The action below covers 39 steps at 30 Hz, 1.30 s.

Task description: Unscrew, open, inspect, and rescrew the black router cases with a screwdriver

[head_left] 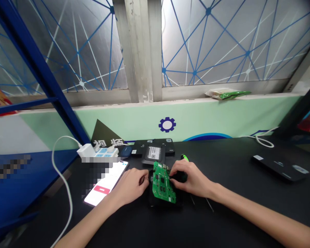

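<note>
A green circuit board [163, 187] is tilted up over a black plastic casing [153, 202] on the dark table. My right hand [192, 177] is closed, thumb and fingertips pinching the board's right edge. At the casing's left side rests my left hand [133, 184], fingers curled against its edge; the fingertips are partly hidden. A tool with a bright green and black handle [184, 158] lies just behind my right hand, mostly covered by it. Two thin metal shafts [210, 205] stick out below that hand.
Left of my hands lies a lit smartphone [100, 190]. Behind it are a power strip [105, 152] with a white charger [86, 151] and cable. Several black device cases [155, 153] lie at the back; another black case [280, 167] is at right. A blue frame [41, 65] stands left.
</note>
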### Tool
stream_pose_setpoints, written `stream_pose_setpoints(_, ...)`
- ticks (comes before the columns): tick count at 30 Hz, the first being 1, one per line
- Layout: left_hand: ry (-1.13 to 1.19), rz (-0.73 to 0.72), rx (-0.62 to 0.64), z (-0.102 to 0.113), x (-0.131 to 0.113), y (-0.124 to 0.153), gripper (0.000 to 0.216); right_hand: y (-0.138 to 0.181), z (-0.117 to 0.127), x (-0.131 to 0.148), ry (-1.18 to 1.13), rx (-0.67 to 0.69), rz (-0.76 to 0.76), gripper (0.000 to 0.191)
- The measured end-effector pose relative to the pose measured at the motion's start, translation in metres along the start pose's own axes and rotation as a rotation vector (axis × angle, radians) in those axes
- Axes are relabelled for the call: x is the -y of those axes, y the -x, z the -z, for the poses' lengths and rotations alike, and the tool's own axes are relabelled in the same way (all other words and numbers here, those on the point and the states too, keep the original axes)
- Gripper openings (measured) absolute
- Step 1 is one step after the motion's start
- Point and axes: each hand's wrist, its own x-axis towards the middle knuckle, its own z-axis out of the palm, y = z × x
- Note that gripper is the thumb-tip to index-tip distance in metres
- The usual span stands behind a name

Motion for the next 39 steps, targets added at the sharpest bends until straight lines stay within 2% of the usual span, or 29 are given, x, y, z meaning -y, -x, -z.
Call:
stream_pose_setpoints(25,0.167,0.037,0.022,0.0036,-0.0063,0.0003,0.028,0.0008,-0.0017,0.0005,0.057,0.033,0.027,0.014)
stream_pose_setpoints(39,0.13,0.069,0.013,0.0039,-0.0081,0.0014,0.025,-0.0012,0.0019,0.0005,0.075,0.047,0.034,0.011)
